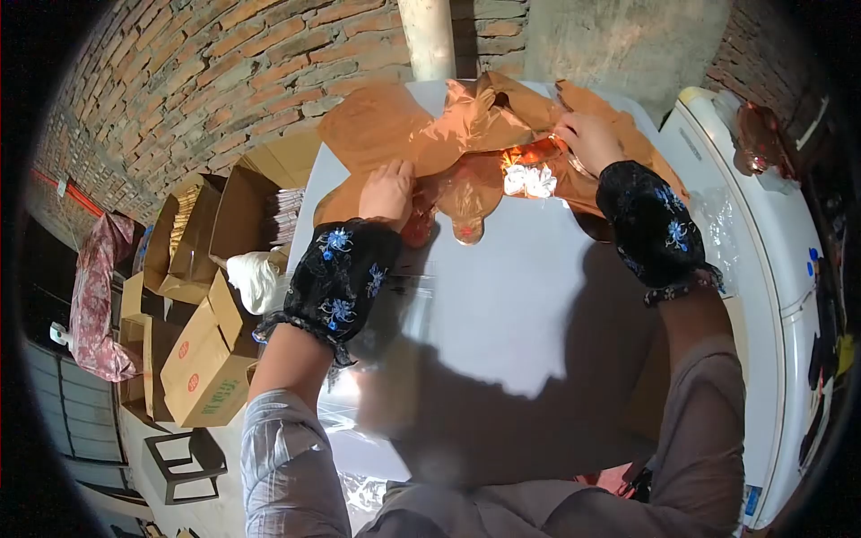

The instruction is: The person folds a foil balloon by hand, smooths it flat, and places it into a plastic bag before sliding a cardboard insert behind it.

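Note:
Flat, shiny copper-coloured foil balloons (381, 125) lie overlapping along the far end of the white table (498, 287). My left hand (387, 191) has its fingers curled down on the foil at the left; its fingertips are partly hidden. At the right, my right hand (592, 143) is closed on the foil edge, with the thumb and fingers together. Between the hands, a folded white bundle (529, 181) sits against the foil beside a bright orange-red crumpled part. A rounded foil tab (468, 224) points towards me.
Open cardboard boxes (211, 359) stand left of the table, some with stacked packs inside. A white plastic bag (256, 280) hangs over one box. Below is a dark stool (184, 464). A white appliance (762, 269) borders the right side; a brick wall (215, 99) rises behind.

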